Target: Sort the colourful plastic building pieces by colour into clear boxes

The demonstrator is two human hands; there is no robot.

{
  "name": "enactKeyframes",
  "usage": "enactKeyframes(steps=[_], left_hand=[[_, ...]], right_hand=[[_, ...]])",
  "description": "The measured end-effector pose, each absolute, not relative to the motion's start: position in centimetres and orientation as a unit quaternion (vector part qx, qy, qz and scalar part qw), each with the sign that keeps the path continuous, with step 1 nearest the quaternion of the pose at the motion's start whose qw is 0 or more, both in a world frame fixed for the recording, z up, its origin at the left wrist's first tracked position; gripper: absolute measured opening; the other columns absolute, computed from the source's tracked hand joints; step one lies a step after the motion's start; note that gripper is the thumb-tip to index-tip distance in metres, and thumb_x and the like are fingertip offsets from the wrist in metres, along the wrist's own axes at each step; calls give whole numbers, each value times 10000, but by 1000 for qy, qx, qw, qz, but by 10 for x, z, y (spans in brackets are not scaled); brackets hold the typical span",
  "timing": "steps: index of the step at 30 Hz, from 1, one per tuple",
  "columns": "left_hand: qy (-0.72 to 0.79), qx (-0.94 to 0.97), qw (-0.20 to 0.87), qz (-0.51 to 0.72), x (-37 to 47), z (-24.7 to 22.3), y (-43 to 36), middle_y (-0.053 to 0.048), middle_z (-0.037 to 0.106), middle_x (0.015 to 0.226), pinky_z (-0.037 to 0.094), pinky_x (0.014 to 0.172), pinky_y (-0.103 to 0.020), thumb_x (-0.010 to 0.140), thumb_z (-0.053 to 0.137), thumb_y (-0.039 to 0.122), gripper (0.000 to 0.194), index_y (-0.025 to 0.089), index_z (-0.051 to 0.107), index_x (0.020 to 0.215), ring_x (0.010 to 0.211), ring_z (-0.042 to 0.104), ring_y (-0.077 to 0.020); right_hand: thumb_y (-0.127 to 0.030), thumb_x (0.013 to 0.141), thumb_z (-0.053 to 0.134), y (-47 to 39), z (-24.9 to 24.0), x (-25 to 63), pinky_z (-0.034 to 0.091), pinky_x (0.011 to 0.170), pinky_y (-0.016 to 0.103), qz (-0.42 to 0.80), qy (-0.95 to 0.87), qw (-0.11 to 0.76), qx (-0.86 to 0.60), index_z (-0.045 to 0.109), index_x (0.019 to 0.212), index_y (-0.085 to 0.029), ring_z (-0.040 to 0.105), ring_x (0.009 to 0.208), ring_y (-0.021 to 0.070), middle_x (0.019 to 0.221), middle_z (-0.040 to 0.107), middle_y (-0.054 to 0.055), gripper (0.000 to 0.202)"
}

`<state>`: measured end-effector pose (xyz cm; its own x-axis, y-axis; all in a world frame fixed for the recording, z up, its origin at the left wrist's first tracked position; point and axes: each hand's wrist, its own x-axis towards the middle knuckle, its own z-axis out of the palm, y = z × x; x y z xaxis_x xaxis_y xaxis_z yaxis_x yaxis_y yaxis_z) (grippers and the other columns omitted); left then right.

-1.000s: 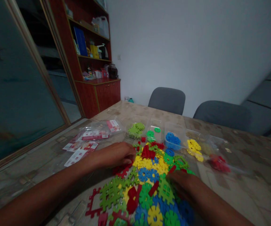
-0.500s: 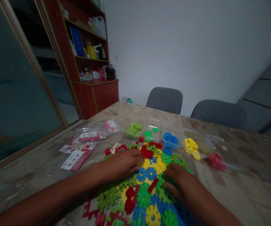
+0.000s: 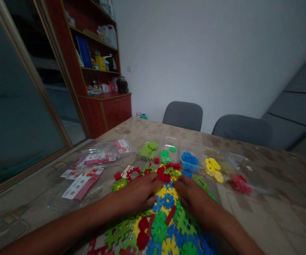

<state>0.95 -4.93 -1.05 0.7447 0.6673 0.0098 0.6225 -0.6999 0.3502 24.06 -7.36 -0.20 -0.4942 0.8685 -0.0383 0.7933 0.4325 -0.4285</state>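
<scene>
A heap of plastic pieces in several colours lies on the table under both hands. My left hand [image 3: 139,191] rests over the left side of the heap, its curled fingertips beside a red piece [image 3: 163,174] and yellow pieces. Opposite it, my right hand [image 3: 192,196] has bent fingers at the pieces near the top of the heap. Whether either hand grips a piece cannot be made out. Blue flower-shaped pieces [image 3: 168,200] show between the hands, with a green one [image 3: 159,226] nearer me.
Behind the heap stand clear trays with light green [image 3: 149,150], green [image 3: 165,154], blue [image 3: 189,161], yellow [image 3: 213,170] and red pieces [image 3: 240,183]. Clear packaging with printed cards [image 3: 83,184] lies left. Two grey chairs [image 3: 182,115] stand beyond the table.
My right hand has moved left and away from me, closer to my left hand. More green pieces show below it. The view has shifted slightly.
</scene>
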Motion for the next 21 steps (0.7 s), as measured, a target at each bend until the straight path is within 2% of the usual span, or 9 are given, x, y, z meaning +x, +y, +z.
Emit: enactKeyframes(steps=[5,10,12,15,18,21], left_hand=[[318,924,191,93,4,-13,-47,-50,586,1030,446,768,-279,823,537,124,143,211,555,935,929,585,-221],[311,915,236,101,2,-9,-47,-58,605,1124,438,885,-317,858,560,150,253,231,581,1097,1027,581,-239],[321,908,250,99,2,-8,-46,-54,612,1116,438,884,-315,835,583,138,271,233,599,1089,1025,583,-237],[337,897,270,95,-1,-4,-42,-27,633,993,439,814,-280,795,619,137,152,217,629,924,936,591,-210],[343,883,302,108,-10,0,-34,2,625,861,421,711,-241,798,620,186,28,200,606,818,810,576,-173],[365,862,331,119,-21,1,-23,21,581,737,388,612,-225,842,557,226,59,187,576,801,689,544,-147]], right_hand=[[-139,791,587,-68,-4,256,453,932,378,255,-823,77,-502,629,1090,-187,585,1040,256,1171,583,105,305],[-146,764,605,-59,-19,270,444,954,400,257,-820,74,-506,627,1118,-183,583,1064,270,1159,594,110,356],[-134,749,606,-58,-23,271,447,944,397,246,-817,76,-516,628,1104,-188,585,1045,264,1145,593,105,360],[-129,738,601,-58,-26,271,457,915,372,233,-814,85,-525,635,1014,-200,587,1003,247,1106,593,86,287],[-121,745,582,-60,-26,270,455,910,352,232,-817,97,-519,627,1011,-211,587,1001,233,1119,603,77,285],[-99,740,571,-61,-25,270,451,907,346,230,-818,108,-515,622,1043,-220,596,1010,233,1140,625,78,330]])
